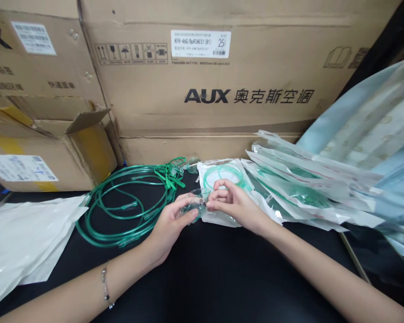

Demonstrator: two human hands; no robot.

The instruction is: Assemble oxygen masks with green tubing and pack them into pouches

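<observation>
Between my hands is a clear plastic oxygen mask point(201, 194), held above the black table point(222, 269). My left hand point(170, 222) is closed on the mask's left side, with the thumb toward me. At its right edge the fingertips of my right hand point(237, 204) pinch a small part whose details are too small to make out. Behind my right hand lies a white pack point(218, 220) with coiled pale green tubing in it. Loops of loose green tubing point(103, 235) with connectors lie left of my hands, ending near green straps point(171, 175).
Several sealed packs of green tubing point(303, 193) are stacked at the right. White wrappers point(30, 237) lie at the left, below an open cardboard box point(67, 157). A large carton point(148, 98) stands along the back. Light blue fabric point(366, 94) hangs at the right.
</observation>
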